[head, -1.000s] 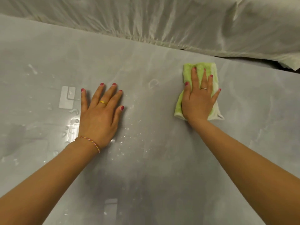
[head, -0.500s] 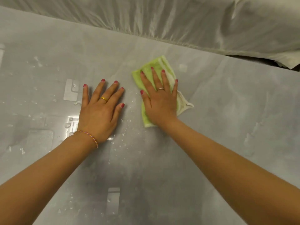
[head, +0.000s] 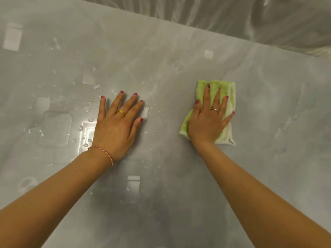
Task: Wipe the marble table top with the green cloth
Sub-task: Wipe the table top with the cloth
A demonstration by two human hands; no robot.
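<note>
Rightward, green cloth [head: 229, 97] amid bare marble [head: 277, 108].

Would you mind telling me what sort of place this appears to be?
Probably a room being cleaned or refurbished: a wet marble table top beaded with water droplets, clear plastic sheeting draped behind it, and the right hand pressing a green cloth flat.

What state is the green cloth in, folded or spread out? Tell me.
Folded. The green cloth lies as a compact oblong pad with layered edges at its near corner, flat on the marble table top under the right hand.
</note>
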